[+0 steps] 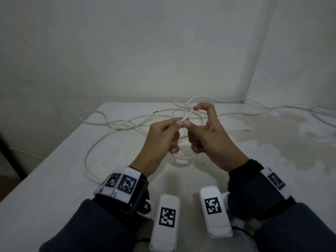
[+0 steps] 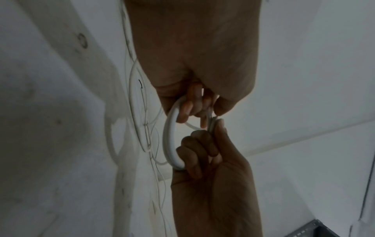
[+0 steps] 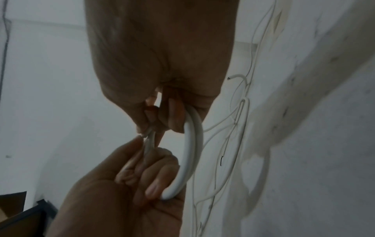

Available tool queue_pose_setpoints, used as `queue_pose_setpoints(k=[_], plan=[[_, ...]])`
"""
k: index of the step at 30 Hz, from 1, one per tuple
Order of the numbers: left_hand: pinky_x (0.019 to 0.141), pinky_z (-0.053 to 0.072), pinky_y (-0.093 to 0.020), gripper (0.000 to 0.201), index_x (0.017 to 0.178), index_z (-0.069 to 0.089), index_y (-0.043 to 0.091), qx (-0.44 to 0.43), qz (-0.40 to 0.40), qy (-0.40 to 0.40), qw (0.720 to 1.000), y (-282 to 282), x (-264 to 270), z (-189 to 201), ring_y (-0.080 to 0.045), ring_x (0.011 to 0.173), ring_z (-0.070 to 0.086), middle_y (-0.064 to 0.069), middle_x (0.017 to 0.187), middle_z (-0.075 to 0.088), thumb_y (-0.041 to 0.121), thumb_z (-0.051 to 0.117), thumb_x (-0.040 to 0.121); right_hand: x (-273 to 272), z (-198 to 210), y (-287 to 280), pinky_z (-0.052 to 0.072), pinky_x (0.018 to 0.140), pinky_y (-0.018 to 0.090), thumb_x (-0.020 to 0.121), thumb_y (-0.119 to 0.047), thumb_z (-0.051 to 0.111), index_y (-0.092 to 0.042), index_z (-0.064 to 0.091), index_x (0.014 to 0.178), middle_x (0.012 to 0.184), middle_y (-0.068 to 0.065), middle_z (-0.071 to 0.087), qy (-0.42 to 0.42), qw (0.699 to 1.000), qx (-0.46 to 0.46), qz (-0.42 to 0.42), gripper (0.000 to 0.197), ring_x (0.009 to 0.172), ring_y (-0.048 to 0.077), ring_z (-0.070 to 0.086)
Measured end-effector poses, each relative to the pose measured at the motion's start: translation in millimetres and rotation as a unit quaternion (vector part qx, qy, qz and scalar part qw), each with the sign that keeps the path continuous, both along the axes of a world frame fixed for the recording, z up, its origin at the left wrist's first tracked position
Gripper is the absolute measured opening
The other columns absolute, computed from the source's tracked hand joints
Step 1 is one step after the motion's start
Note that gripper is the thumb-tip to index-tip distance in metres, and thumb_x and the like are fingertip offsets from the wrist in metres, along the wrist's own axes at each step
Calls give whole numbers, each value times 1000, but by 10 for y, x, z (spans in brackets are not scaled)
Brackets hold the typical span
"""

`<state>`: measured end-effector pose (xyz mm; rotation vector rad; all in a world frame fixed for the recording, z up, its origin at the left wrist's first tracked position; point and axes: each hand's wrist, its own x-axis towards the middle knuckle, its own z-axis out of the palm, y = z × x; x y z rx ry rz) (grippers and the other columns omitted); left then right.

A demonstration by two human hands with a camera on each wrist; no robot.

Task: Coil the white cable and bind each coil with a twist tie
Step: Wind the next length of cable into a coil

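A long white cable (image 1: 116,130) sprawls in loose loops over the white table (image 1: 54,179). My two hands meet above its middle and hold a small coil of the cable (image 1: 182,157) between them. The left hand (image 1: 163,135) pinches the strands at the top of the coil, its lower fingers curled round the loop (image 2: 169,136). The right hand (image 1: 205,135) presses its thumb beside that pinch, curls its lower fingers round the loop (image 3: 192,152) and raises its bent index finger. A short thin black wire (image 1: 155,112) lies on the table beyond the hands.
The table sits in a corner between two white walls (image 1: 163,51). Its left edge (image 1: 60,146) drops away. Stained patches (image 1: 272,142) mark the right side. More cable (image 1: 291,108) trails to the right along the back.
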<state>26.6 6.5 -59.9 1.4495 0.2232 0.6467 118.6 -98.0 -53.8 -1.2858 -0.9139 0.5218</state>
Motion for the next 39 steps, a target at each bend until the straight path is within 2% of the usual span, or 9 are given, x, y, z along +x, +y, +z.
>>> queue_pose_setpoints(k=[8,11,16,21,25,28,31,35,39], plan=[[40,28,-19,19,97,68,5,25,-13,-10,1000,9,-21,2,-6,40,25,3,51,30,15,52,96,40,8,-8,34,44,21,95,-17,57,-20,48,105,59,5,51,78,997,3,2,14,47,10,40],[41,30,-18,22,98,67,4,69,11,2,998,5,-12,17,-7,40,26,0,53,32,16,49,98,92,7,-31,38,50,26,90,-6,62,-19,51,108,60,5,56,76,997,-7,19,25,54,15,42],[43,31,-16,23,102,67,4,118,34,15,992,-20,-15,30,-2,36,32,13,38,41,16,48,98,100,47,-76,53,59,33,77,8,69,-20,60,111,81,11,61,-72,995,-58,-47,45,55,21,58],[47,35,-13,20,99,70,10,172,78,13,982,-14,-19,45,0,40,40,16,41,45,18,51,97,175,-6,-105,41,87,21,58,-34,85,-54,61,91,109,-1,46,-308,919,-94,-230,45,99,9,47],[55,39,-4,16,104,67,5,167,112,-33,979,-46,-15,78,8,54,55,13,67,61,11,57,93,190,6,-96,30,110,46,62,-34,83,-39,60,71,105,-11,61,-336,912,-76,-224,26,107,5,56],[64,44,-7,10,93,67,4,149,131,-49,979,-68,3,85,6,66,59,4,79,66,10,60,91,177,-1,-71,53,84,49,75,-13,79,-20,55,68,78,4,73,-258,957,-48,-126,25,82,21,71],[58,40,-6,12,91,68,-1,121,154,-56,979,-76,13,88,6,58,54,2,73,62,9,61,90,123,7,-67,55,64,34,86,1,65,-7,47,75,72,18,72,-119,992,-26,-17,23,71,30,73],[57,42,-8,10,86,67,0,92,189,-51,976,-59,17,97,5,58,54,-1,75,64,7,60,88,19,55,-61,54,62,28,92,-9,58,-6,54,89,68,12,69,-36,996,-45,62,6,66,24,70],[47,39,-11,11,83,66,3,57,194,-58,978,-69,-8,128,1,47,49,9,57,57,5,56,89,-29,43,-25,51,75,28,93,-25,47,-6,61,86,57,4,55,56,987,-46,143,25,68,20,65]])
